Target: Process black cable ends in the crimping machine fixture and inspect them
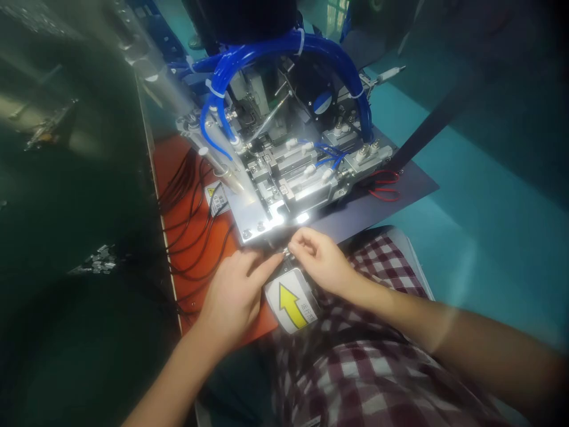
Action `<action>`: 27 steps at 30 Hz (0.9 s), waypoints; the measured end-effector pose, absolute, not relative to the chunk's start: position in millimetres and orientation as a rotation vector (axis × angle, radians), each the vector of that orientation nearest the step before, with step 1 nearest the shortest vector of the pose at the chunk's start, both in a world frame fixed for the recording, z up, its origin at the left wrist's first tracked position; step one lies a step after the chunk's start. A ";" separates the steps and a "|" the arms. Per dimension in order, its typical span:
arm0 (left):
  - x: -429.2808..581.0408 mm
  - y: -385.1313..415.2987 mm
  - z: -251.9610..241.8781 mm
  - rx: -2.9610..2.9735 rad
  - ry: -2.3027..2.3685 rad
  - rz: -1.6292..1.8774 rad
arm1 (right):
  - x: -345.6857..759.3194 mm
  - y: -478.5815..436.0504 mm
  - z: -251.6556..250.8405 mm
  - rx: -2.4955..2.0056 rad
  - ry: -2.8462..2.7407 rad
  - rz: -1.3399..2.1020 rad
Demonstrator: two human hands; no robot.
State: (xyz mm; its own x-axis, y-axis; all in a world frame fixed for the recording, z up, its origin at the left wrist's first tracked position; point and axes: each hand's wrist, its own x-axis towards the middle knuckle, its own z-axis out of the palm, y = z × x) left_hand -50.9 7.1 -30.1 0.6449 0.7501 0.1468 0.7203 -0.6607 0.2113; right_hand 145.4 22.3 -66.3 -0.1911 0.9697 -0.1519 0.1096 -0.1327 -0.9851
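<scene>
My left hand [235,290] rests on the orange mat [178,160], its forefinger and thumb pinched towards a tiny metal part [285,253]. From the right, my right hand [317,258] meets it, fingers curled and pinched on the same small part. Both hands sit just below the front edge of a metal fixture [288,178] with clamps and a brightly lit plate. A white label with a yellow arrow [291,302] lies right under the hands.
Blue air hoses [284,50] arch over the fixture. Black cables [191,207] trail across the orange mat on the left, and red wires [384,184] lie at the fixture's right. Small metal parts [100,260] lie in the dark at far left. Teal floor extends to the right.
</scene>
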 end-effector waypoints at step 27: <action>-99.5 -26.3 -35.7 2.451 1.549 0.554 | 147.8 22.5 -65.1 -1.311 -1.315 1.536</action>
